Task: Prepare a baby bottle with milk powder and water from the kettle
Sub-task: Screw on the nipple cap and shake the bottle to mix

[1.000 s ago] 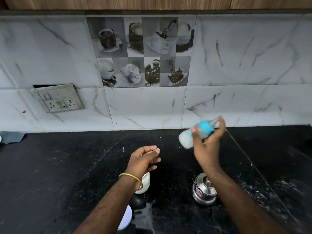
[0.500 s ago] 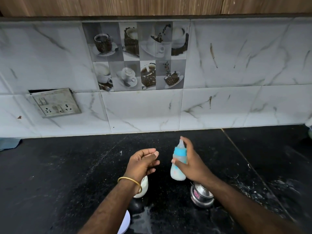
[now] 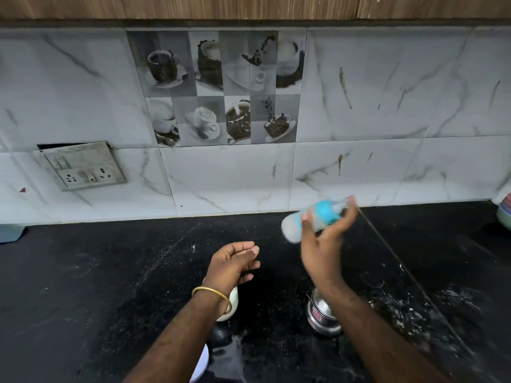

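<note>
Tilting from upright half a sec ago, baby bottle (image 3: pixel 312 221) now lies near-horizontal at centre-right of frame, above black counter (image 3: pixel 110 272), clamped in right hand (image 3: pixel 323 244). Teat end points right, base left; motion blur smears its outline. Left hand (image 3: pixel 232 265) hovers lower centre, fingers loosely curled, holding nothing. Forearms partly hide steel pot (image 3: pixel 322 317) & white container (image 3: pixel 231 305).
</note>
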{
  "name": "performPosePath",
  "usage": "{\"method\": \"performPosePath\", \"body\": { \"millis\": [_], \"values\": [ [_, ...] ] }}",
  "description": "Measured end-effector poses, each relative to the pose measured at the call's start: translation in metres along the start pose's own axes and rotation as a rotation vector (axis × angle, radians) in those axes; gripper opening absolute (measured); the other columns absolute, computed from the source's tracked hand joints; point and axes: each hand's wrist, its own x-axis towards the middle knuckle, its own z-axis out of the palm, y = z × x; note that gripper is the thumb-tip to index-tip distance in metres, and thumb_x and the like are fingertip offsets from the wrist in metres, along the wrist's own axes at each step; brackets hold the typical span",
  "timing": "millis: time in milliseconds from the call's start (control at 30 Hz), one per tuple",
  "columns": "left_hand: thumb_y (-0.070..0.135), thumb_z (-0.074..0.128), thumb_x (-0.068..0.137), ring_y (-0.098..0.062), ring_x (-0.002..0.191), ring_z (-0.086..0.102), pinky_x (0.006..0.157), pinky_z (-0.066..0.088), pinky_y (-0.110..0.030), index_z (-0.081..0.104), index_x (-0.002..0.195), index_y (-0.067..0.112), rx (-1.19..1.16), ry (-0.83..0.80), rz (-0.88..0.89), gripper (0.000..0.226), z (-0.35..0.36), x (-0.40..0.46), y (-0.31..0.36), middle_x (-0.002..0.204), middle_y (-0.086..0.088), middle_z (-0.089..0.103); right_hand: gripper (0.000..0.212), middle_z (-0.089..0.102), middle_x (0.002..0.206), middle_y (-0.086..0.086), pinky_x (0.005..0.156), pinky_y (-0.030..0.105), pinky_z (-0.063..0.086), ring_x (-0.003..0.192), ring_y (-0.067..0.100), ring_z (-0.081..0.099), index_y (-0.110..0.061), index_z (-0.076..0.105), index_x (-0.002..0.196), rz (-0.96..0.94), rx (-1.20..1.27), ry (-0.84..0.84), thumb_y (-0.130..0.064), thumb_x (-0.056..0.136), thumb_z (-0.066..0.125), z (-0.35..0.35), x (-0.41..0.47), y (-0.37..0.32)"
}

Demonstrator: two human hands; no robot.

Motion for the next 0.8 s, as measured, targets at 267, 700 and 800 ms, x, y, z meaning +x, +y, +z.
{"method": "performPosePath", "body": {
  "millis": [267,700,800],
  "values": [
    [0.016,0.074,0.088,-0.022,0.089,0.072,0.066,0.054,-0.027,0.07,0.109,0.014,-0.016,-0.001,0.019,0.021,-0.001,0.003,0.006,0.096,-0.007,0.075,0.085,0.044,0.146,0.013,0.103,0.037,0.053,0.114,0.019,0.061,-0.027,0.006,0.155,0.108,0.181,-0.033,-0.009,0.095,0.064,-0.009,0.015,-0.013],
    [0.017,0.075,0.087,-0.02,0.087,0.072,0.064,0.053,-0.026,0.069,0.111,0.013,-0.011,0.024,0.022,0.024,-0.002,0.003,0.004,0.093,-0.004,0.075,0.087,0.038,0.152,0.018,0.109,0.04,0.048,0.124,0.026,0.057,-0.033,0.003,0.153,0.009,0.04,-0.049,-0.01,0.094,0.063,-0.006,0.005,-0.004],
    [0.017,0.074,0.088,-0.018,0.088,0.072,0.067,0.054,-0.027,0.069,0.11,0.015,-0.004,0.02,0.024,0.022,-0.002,0.002,0.003,0.095,-0.003,0.076,0.086,0.035,0.154,0.014,0.113,0.05,0.041,0.131,0.024,0.048,-0.046,0.008,0.147,0.037,-0.33,-0.667,-0.018,0.09,0.065,-0.011,-0.03,0.027]
  ]
}}
